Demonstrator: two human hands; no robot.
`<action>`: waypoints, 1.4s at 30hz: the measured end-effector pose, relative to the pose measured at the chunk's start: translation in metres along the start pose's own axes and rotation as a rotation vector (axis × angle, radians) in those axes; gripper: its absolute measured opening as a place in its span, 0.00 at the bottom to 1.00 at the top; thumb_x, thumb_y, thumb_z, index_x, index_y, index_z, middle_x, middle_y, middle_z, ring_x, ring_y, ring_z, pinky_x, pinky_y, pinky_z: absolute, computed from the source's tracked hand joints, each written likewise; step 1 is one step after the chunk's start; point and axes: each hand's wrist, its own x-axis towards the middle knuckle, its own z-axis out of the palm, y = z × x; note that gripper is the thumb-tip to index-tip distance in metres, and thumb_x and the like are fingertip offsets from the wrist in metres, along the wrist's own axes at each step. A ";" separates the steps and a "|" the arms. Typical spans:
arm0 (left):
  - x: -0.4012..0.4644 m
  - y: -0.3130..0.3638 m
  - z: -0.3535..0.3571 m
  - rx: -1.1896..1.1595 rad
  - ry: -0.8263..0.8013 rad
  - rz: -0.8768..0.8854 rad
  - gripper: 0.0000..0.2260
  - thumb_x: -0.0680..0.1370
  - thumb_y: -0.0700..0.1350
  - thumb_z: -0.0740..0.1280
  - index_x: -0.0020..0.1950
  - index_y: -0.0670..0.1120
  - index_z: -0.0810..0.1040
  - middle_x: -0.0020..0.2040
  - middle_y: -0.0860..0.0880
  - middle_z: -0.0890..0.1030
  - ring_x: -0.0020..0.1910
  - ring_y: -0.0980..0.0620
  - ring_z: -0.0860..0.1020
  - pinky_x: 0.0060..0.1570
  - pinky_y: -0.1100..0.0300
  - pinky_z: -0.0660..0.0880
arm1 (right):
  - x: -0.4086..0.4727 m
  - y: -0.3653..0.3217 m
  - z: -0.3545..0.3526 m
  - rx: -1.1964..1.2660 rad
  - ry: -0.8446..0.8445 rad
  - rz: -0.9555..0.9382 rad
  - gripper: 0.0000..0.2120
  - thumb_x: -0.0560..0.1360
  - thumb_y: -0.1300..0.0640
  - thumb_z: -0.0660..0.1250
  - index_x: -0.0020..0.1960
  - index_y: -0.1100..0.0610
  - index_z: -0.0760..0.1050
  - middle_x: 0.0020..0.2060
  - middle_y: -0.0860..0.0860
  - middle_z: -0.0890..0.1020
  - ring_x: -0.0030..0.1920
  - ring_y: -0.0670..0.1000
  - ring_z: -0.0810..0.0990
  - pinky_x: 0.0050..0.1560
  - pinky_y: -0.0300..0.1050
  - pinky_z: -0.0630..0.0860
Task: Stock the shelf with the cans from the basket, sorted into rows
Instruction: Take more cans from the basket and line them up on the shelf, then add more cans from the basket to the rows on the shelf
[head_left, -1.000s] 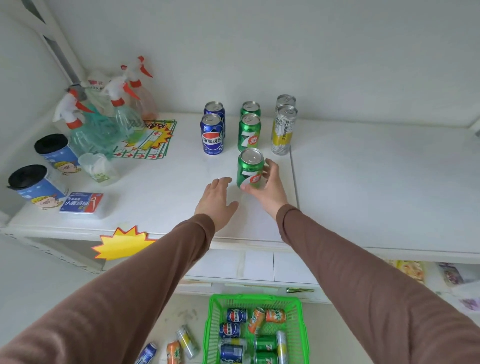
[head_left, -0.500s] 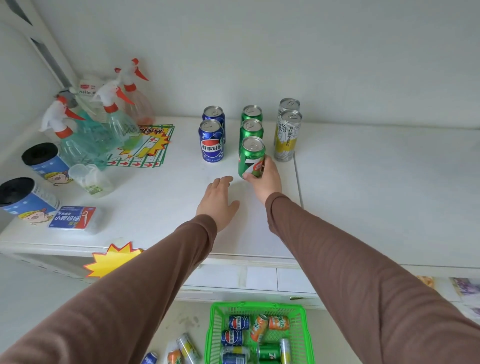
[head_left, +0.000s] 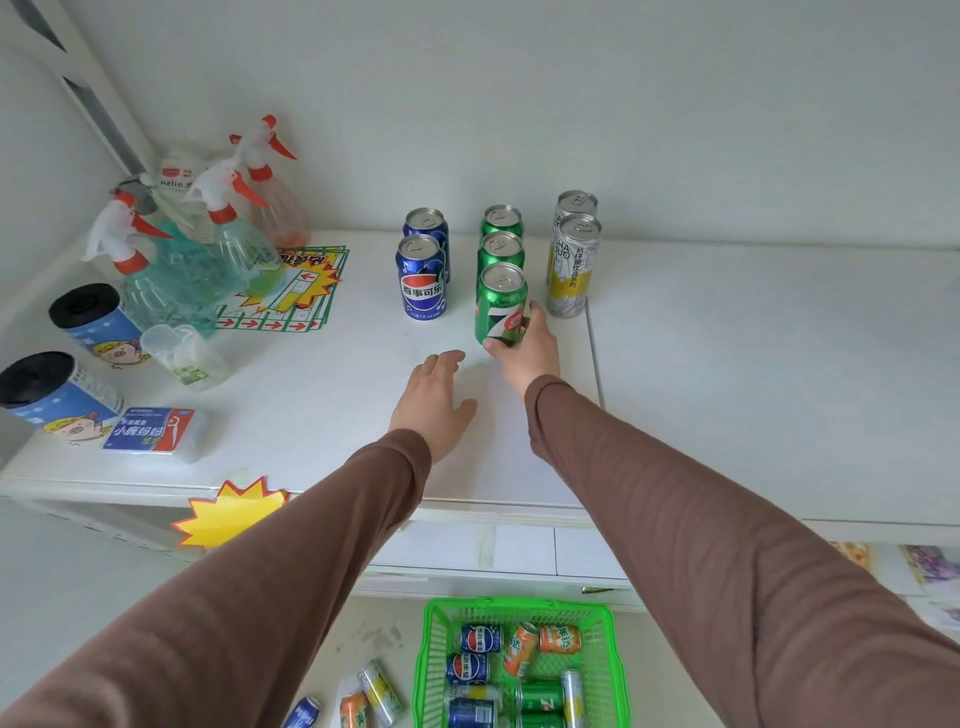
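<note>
I'm lining the cans up by kind on the shelf (head_left: 727, 364), so each sort runs back toward the wall: two blue cans (head_left: 422, 278) on the left, two tall yellow cans (head_left: 571, 265) on the right, green in the middle. My right hand (head_left: 527, 348) is wrapped around the third green can (head_left: 500, 306), standing it upright just before its two mates. My left hand (head_left: 434, 402) lies flat, fingers straight, holding nothing. More cans wait in the green basket (head_left: 431, 654) below
</note>
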 end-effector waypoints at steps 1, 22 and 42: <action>-0.004 0.000 -0.001 0.001 0.007 0.006 0.26 0.76 0.46 0.67 0.72 0.48 0.65 0.67 0.47 0.71 0.66 0.47 0.70 0.65 0.55 0.68 | -0.006 0.001 -0.002 0.016 0.008 0.012 0.43 0.72 0.55 0.76 0.79 0.57 0.57 0.72 0.57 0.72 0.72 0.58 0.68 0.72 0.54 0.67; -0.250 -0.032 0.068 0.018 0.157 0.221 0.26 0.71 0.40 0.67 0.69 0.43 0.69 0.67 0.44 0.70 0.63 0.42 0.68 0.66 0.49 0.66 | -0.289 0.144 -0.011 -0.378 0.191 -0.378 0.20 0.74 0.57 0.68 0.66 0.51 0.73 0.70 0.49 0.70 0.68 0.55 0.68 0.63 0.52 0.67; -0.380 -0.205 0.399 -0.015 -0.234 -0.320 0.28 0.73 0.41 0.67 0.72 0.44 0.64 0.66 0.44 0.70 0.65 0.42 0.68 0.68 0.49 0.65 | -0.320 0.523 0.107 -0.492 -0.321 0.070 0.16 0.77 0.62 0.68 0.64 0.57 0.72 0.63 0.55 0.75 0.66 0.57 0.72 0.66 0.49 0.68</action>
